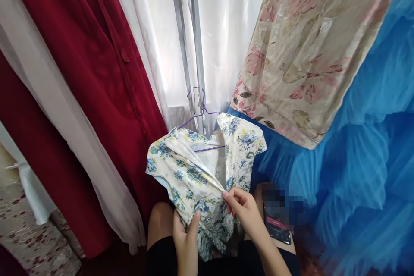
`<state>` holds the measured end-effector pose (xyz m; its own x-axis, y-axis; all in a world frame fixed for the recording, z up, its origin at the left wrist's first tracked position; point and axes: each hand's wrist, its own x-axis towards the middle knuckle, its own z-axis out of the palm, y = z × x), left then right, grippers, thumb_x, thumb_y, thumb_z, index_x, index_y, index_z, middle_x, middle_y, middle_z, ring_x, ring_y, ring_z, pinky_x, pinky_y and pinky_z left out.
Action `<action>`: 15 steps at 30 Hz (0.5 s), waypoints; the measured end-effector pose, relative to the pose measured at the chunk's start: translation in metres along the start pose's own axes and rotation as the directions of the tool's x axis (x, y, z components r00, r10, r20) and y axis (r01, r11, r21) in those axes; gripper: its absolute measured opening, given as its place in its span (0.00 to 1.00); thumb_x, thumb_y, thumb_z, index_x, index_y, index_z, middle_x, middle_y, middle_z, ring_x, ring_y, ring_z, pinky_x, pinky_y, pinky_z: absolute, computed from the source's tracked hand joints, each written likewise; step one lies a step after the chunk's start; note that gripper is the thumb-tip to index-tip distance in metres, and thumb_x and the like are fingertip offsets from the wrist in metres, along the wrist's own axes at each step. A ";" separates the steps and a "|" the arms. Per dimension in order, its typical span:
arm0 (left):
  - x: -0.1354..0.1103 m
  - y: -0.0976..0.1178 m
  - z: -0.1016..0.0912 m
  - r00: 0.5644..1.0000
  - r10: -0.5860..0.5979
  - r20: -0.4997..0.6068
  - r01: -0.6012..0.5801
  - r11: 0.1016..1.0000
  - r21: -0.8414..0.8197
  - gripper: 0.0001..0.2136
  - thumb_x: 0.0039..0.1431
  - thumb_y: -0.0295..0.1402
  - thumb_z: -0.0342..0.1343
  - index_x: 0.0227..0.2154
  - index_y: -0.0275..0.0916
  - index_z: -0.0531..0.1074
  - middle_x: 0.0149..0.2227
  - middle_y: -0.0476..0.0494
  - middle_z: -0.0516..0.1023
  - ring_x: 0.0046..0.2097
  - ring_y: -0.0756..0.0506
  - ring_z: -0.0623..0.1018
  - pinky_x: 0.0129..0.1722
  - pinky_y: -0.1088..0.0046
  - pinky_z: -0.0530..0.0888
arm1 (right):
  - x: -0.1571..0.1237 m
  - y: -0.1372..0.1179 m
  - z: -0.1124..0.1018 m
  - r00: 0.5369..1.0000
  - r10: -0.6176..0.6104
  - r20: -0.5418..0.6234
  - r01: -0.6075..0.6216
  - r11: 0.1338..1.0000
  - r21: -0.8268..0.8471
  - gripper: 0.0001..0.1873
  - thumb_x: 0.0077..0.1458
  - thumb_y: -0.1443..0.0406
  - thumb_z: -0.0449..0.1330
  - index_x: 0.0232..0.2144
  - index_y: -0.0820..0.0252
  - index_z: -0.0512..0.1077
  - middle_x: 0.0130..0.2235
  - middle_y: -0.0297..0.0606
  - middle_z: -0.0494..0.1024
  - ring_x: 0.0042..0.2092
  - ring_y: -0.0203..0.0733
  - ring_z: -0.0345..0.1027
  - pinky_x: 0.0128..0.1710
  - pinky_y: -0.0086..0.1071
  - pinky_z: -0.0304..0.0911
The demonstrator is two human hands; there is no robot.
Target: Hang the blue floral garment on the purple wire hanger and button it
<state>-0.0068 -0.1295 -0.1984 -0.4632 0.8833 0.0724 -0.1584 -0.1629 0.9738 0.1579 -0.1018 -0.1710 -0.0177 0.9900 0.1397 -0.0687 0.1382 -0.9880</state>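
A small white dress with blue and yellow flowers [200, 168] hangs on a purple wire hanger [202, 114] in front of me, over my knees. My left hand [186, 237] grips the dress's lower front from below, thumb pressed on the cloth. My right hand [242, 207] pinches the front flap's edge between thumb and fingertips at the middle of the dress. The hanger's hook rests against a metal window bar [194, 51].
Red garments [97, 73] and a white sheer one [48, 90] hang at the left. A beige floral cloth [307, 47] and blue tulle [365, 159] fill the right. A dark phone [278, 228] lies on my right thigh. White curtains cover the window behind.
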 end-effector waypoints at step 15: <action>0.008 -0.005 0.042 0.801 0.281 0.529 -0.484 0.824 0.295 0.06 0.67 0.33 0.51 0.45 0.41 0.68 0.41 0.41 0.76 0.45 0.42 0.77 0.45 0.66 0.73 | -0.006 -0.008 0.015 1.000 -0.010 0.018 0.011 1.000 -0.022 0.25 0.57 0.48 0.62 0.19 0.58 0.63 0.21 0.30 0.59 0.24 0.35 0.49 0.24 0.30 0.45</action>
<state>0.0270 -0.1031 -0.1936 0.0457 0.8941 0.4454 0.3512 -0.4318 0.8308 0.1434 -0.1092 -0.1627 -0.0350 0.9879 0.1510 -0.0468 0.1493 -0.9877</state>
